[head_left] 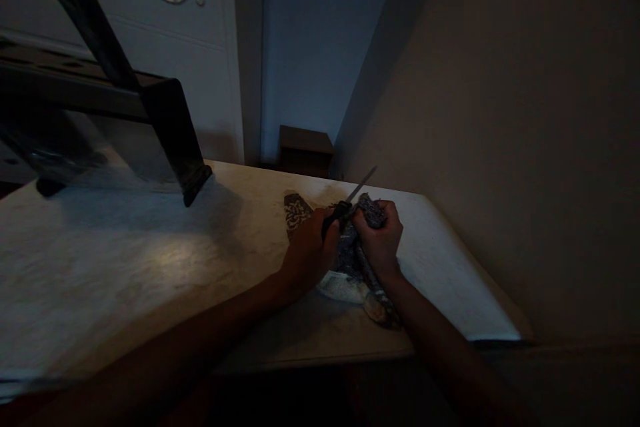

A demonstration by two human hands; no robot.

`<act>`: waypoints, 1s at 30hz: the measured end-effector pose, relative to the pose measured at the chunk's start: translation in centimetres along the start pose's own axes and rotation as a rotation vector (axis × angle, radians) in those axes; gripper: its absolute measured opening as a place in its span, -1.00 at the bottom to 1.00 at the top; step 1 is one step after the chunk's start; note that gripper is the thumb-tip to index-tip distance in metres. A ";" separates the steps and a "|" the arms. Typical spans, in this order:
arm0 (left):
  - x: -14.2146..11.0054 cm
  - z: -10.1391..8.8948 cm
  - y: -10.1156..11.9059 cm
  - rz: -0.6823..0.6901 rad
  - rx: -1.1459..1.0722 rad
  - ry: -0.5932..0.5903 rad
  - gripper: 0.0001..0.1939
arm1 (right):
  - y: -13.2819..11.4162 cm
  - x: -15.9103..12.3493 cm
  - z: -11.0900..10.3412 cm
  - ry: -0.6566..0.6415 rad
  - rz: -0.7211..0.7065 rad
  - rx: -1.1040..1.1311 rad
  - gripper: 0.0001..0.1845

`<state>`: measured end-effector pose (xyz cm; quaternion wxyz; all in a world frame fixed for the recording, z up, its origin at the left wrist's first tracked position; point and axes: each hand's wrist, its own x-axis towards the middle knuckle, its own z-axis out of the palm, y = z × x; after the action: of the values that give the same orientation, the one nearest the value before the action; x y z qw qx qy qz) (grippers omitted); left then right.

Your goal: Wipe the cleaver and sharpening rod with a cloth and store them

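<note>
My left hand (311, 247) is closed around the black handle of a knife (361, 185). The narrow blade points up and to the right, away from me. Close beside it, my right hand (384, 243) is clenched on a bunched dark grey speckled cloth (373, 210). More crumpled fabric (347, 257), partly grey and patterned, lies on the table beneath both hands. A pale piece (343, 288) shows at its near side. Dim light hides whether the blade touches the cloth.
A pale marbled table (175, 267) spans the view, its right end near a brown wall (525, 147). On the left stands a black-framed rack or stand (173, 133). Behind the table are a white panel with scrollwork (165, 33) and a low brown box-like piece (306, 140).
</note>
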<state>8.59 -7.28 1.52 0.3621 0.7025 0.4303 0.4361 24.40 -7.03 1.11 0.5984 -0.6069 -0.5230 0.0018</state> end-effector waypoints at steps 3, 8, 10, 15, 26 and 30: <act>0.5 -0.4 -0.2 -0.072 -0.144 0.056 -0.74 | 0.9 0.6 -0.1 0.028 0.048 0.018 -0.80; 1.7 -0.6 -0.8 -0.255 -0.533 0.010 -0.79 | 1.1 0.6 -0.3 -0.143 -0.016 0.060 -0.77; 2.0 -0.7 -0.7 -0.315 -0.658 -0.025 -0.79 | 0.8 0.5 -0.3 -0.238 -0.053 0.085 -0.78; 2.2 -0.9 -0.4 -0.383 -0.833 -0.061 -0.75 | 1.0 0.4 -0.3 -0.226 -0.119 0.123 -0.79; 2.5 -1.2 -0.6 -0.431 -1.057 -0.134 -0.79 | 1.2 0.8 -0.3 -0.296 -0.098 0.154 -0.76; 2.5 -1.2 -0.4 -0.428 -1.042 -0.174 -0.77 | 1.3 0.7 -0.4 -0.334 -0.123 0.172 -0.78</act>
<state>8.02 -4.69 2.39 0.7750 0.3618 0.2596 0.4483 25.76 -6.51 0.75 0.5522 -0.5117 -0.6488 0.1107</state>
